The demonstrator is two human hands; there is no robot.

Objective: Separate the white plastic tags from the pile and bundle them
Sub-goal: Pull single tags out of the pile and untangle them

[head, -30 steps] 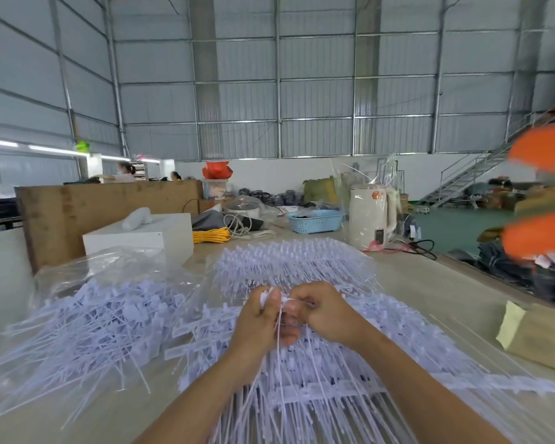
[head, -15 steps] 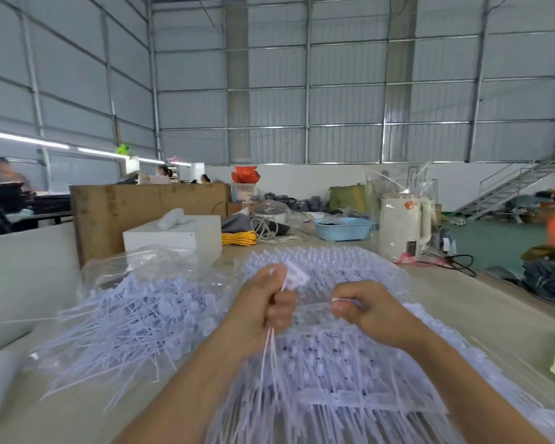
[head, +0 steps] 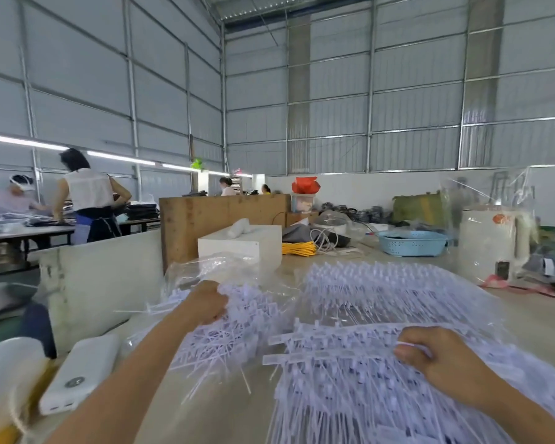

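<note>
A wide pile of white plastic tags still joined in strips (head: 382,309) covers the table in front of me. To its left lies a smaller heap of loose tags (head: 237,322) on a clear plastic bag (head: 212,267). My left hand (head: 207,302) is stretched out over that heap, fingers curled down into the loose tags. My right hand (head: 436,357) rests on the strip pile at the right and pinches a thin tag between thumb and forefinger.
A white power bank (head: 77,376) lies at the table's left edge. Behind the tags stand a white box (head: 241,245), yellow cord (head: 298,248), a blue basket (head: 412,243) and a white kettle (head: 491,241). A wooden board (head: 218,216) is behind. People work at a far-left table.
My hands were together above the strip pile, pulling a tag apart. They have separated: the left hand moved left to the loose heap, the right dropped onto the strip pile. The view swung left.
</note>
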